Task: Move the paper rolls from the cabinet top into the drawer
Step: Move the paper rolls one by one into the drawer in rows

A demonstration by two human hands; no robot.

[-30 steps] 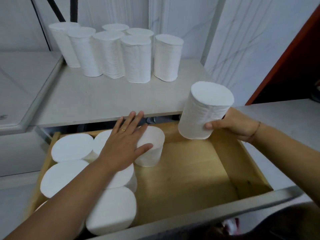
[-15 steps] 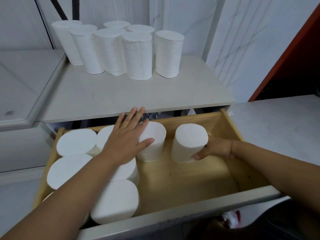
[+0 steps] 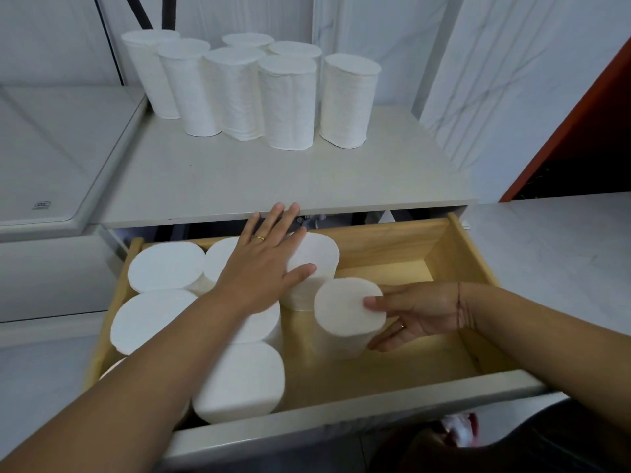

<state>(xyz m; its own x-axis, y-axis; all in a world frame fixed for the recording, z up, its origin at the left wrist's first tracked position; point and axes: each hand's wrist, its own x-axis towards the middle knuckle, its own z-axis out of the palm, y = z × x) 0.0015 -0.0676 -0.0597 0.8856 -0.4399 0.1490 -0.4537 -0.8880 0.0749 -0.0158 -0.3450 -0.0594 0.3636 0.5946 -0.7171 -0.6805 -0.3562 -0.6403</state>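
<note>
Lowered onto the drawer (image 3: 474,254) floor, the newest roll (image 3: 345,310) stands upright, the right hand (image 3: 420,310) touching its side with loosened, near-straight fingers. The left hand (image 3: 266,268) lies flat, steadying the packed rolls (image 3: 165,266). Seven rolls (image 3: 290,104) wait on the cabinet top (image 3: 239,179).

Single head view, wide-angle; looked forward and down, close over open drawer (image 3: 392,240), cabinet top (image 3: 273,179) beyond.

Matt paper rolls (image 3: 348,310), seemingly wooden drawer (image 3: 386,244)
</note>
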